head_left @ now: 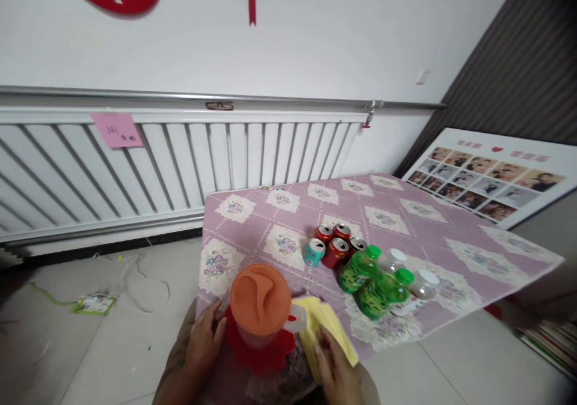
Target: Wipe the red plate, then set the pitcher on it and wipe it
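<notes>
My left hand [205,342] rests against the left side of a plastic jug with an orange lid [260,300], which stands on a red scalloped mat [259,358] at the near edge of the table. My right hand [336,372] lies flat on a yellow cloth [325,327] just right of the jug. Fingers of both hands are spread. I cannot tell whether the left hand grips the jug or only touches it.
The table carries a pink flowered tablecloth [406,225]. Several drink cans [336,246] stand mid-table, with green bottles [369,282] and clear white-capped bottles [424,282] to their right. A white radiator [180,164] lines the wall. A photo board [491,176] leans at right.
</notes>
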The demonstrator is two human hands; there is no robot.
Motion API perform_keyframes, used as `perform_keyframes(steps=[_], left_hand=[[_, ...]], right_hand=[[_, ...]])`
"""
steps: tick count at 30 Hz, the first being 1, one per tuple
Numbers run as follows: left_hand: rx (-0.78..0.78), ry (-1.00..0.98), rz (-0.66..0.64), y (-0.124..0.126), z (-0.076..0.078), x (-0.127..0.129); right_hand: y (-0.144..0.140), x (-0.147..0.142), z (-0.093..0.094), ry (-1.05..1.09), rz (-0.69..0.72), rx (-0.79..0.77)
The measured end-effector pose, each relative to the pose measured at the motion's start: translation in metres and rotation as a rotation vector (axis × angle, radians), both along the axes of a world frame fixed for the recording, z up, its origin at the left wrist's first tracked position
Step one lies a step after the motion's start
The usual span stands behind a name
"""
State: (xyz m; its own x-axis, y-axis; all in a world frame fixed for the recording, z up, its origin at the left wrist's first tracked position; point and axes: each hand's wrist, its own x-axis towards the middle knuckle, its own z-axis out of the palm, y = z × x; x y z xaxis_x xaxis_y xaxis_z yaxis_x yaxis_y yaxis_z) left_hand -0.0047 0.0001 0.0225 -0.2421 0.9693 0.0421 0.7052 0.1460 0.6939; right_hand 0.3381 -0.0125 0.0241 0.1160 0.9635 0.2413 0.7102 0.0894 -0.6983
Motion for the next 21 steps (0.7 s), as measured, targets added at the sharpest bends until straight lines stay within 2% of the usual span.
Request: perform_keyframes(steps=[3, 6, 10, 13, 18, 21], left_hand=[[0.020, -0.030, 0.004, 0.003, -0.001, 0.000], [0.027, -0.032, 0.007, 0.004, -0.002, 0.000], [0.007, -0.025, 0.008, 0.006, 0.002, 0.002], [0.004, -0.018, -0.022, 0.009, 0.006, 0.005], [-0.011, -0.008, -0.065, 0.009, 0.010, 0.006], [0.004, -0.024, -0.061, 0.008, 0.007, 0.004]], right_hand=[[-0.005, -0.014, -0.001, -0.066, 0.155, 0.058], [-0.007, -0.026, -0.011, -0.025, 0.257, 0.075], [-0.014, -0.051, -0.036, 0.106, 0.186, 0.030], [-0.017, -0.065, -0.049, 0.180, 0.152, -0.068], [-0.006, -0.061, -0.050, 0.213, 0.148, -0.210], [0.000, -0.060, -0.048, 0.196, 0.162, -0.235]])
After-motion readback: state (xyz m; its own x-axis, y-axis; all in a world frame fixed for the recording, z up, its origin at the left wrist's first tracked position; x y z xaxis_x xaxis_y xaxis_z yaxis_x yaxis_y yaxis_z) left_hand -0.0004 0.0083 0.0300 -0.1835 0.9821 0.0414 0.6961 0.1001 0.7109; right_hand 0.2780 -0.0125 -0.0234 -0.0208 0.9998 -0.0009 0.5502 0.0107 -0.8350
